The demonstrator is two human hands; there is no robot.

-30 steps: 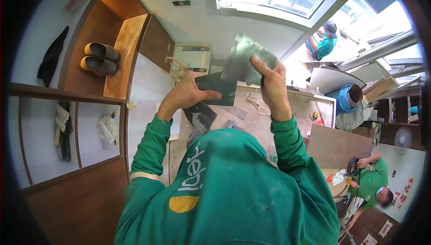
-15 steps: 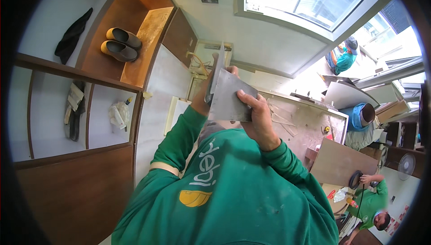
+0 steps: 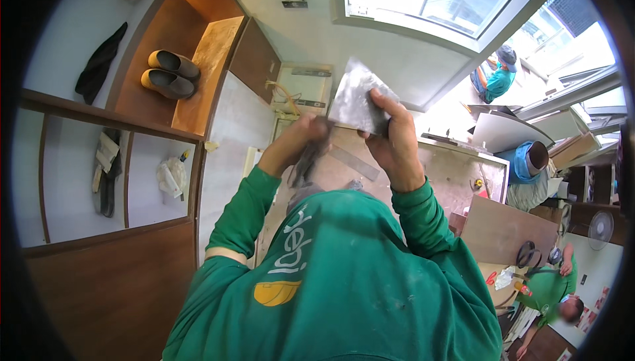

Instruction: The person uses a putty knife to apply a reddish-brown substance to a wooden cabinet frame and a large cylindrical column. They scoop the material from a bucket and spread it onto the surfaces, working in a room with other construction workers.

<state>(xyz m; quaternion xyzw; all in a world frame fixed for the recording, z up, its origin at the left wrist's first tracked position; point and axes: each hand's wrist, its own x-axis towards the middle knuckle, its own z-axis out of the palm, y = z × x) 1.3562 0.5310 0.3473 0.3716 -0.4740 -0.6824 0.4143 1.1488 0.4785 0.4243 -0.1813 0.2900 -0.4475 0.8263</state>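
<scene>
My right hand (image 3: 398, 137) grips a flat grey metal scraper blade (image 3: 357, 104), thumb on its face and fingers behind. The blade is tilted up and its top catches the light. To its left, my left hand (image 3: 301, 137) is closed around a dark flat scraper (image 3: 305, 164), smeared by motion and seen nearly edge-on. The two pieces are close together in front of my chest; whether they touch I cannot tell. Both forearms are in green sleeves.
A shelf unit (image 3: 112, 234) on the left holds brown clogs (image 3: 170, 75) and cloths. Beyond my hands lies a grey strip (image 3: 354, 162). At right are a brown board (image 3: 506, 232), a blue-wrapped roll (image 3: 526, 162) and a person in green (image 3: 552, 288); another person (image 3: 497, 83) crouches near the window.
My hands have drawn apart. The right one has swung its blade upward to the right, while the left has lowered its piece. The person at lower right has shifted their arm.
</scene>
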